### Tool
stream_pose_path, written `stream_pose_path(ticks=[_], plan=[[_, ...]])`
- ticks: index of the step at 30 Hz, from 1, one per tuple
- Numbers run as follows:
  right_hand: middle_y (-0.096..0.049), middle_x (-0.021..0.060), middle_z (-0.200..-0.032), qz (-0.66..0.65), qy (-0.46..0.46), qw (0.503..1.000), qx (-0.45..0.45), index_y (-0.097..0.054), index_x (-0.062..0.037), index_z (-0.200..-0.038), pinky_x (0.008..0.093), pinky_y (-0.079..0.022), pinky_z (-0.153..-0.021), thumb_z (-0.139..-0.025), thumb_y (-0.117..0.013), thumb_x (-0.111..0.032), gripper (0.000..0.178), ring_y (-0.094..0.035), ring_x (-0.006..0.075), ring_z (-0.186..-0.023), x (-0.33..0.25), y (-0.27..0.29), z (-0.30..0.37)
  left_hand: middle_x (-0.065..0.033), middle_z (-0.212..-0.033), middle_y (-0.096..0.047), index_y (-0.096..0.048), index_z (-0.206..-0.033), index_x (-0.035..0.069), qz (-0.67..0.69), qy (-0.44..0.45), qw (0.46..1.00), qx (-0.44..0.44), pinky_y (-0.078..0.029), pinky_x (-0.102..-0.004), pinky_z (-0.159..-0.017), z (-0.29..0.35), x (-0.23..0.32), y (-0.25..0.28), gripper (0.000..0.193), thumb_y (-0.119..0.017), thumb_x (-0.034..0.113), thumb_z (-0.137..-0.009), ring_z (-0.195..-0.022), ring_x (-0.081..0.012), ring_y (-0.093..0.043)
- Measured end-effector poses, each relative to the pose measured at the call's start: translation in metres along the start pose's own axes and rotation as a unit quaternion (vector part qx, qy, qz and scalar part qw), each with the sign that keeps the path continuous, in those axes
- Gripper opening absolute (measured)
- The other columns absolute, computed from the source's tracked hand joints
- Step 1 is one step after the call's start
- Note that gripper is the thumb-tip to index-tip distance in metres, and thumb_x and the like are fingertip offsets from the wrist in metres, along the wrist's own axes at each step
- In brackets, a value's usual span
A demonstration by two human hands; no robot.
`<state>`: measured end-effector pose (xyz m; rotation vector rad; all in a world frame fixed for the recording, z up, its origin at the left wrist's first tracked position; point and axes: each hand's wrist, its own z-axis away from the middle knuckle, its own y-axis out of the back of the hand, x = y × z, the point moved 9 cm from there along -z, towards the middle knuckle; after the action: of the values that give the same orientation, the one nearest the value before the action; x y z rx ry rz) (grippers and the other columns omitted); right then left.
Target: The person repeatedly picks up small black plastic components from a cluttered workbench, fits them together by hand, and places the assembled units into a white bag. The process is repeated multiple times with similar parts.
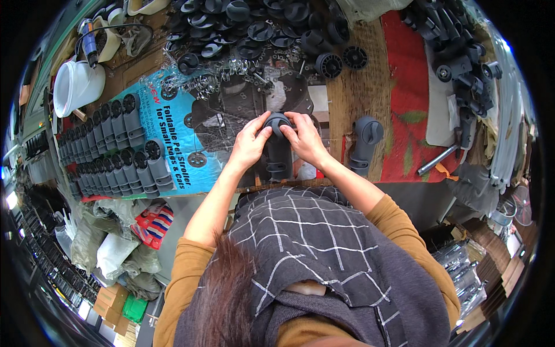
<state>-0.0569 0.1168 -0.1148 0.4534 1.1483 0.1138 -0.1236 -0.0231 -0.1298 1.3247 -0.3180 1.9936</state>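
Observation:
A dark grey plastic fitting (278, 166) stands in front of me at the table's near edge, its long body pointing toward me. On its far end sits a round ridged cap (277, 122). My left hand (250, 143) closes on the cap from the left, thumb and fingers pressed to its rim. From the right, my right hand (306, 140) grips the same cap, its thumb near the middle ridge. Just right of my right hand lies a similar capped fitting (364, 143). Small springs (211, 78) and washers are scattered beyond my hands.
Rows of grey fittings (124, 124) line the left on a blue printed sheet (193, 165). Loose round caps (237, 29) pile up at the back. A white bucket (78, 87) and blue screwdriver (89, 43) are far left. Black parts (462, 69) and a metal tube (437, 161) lie right.

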Motion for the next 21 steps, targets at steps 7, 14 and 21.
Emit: stream_pose_path(ticks=[7, 14, 21], plan=[[-0.054, 0.0226, -0.110, -0.006, -0.005, 1.000, -0.020, -0.047, -0.0021, -0.121, 0.0426, -0.044, -0.089, -0.092, -0.057, -0.025, 0.039, -0.053, 0.0387, -0.104, 0.000, -0.005, -0.005, -0.0119, -0.127, -0.058, -0.053, -0.131, 0.005, -0.041, -0.016, 0.999, 0.008, -0.042, -0.0286, -0.096, -0.002, 0.012, 0.001, 0.040, -0.058, 0.016, -0.092, -0.115, -0.0173, -0.055], [-0.055, 0.0242, -0.112, -0.001, -0.073, 0.994, -0.078, -0.049, 0.0004, -0.121, 0.0414, -0.043, -0.094, -0.090, -0.059, -0.025, 0.041, -0.054, 0.0384, -0.108, 0.024, -0.016, 0.023, -0.0078, -0.116, -0.061, -0.054, -0.130, 0.005, -0.045, 0.031, 0.997, -0.061, -0.044, -0.0289, -0.092, 0.021, -0.011, -0.016, 0.042, -0.062, 0.014, -0.090, -0.106, -0.0171, -0.057], [-0.057, 0.0243, -0.116, -0.028, -0.034, 0.997, -0.071, -0.052, 0.0022, -0.122, 0.0411, -0.043, -0.095, -0.088, -0.060, -0.025, 0.044, -0.055, 0.0355, -0.111, 0.023, -0.015, 0.024, -0.0157, -0.113, -0.059, -0.055, -0.126, 0.001, -0.056, 0.000, 0.995, -0.087, -0.046, -0.0346, -0.092, 0.014, -0.006, -0.016, 0.048, -0.068, 0.016, -0.082, -0.107, -0.0279, -0.058]])
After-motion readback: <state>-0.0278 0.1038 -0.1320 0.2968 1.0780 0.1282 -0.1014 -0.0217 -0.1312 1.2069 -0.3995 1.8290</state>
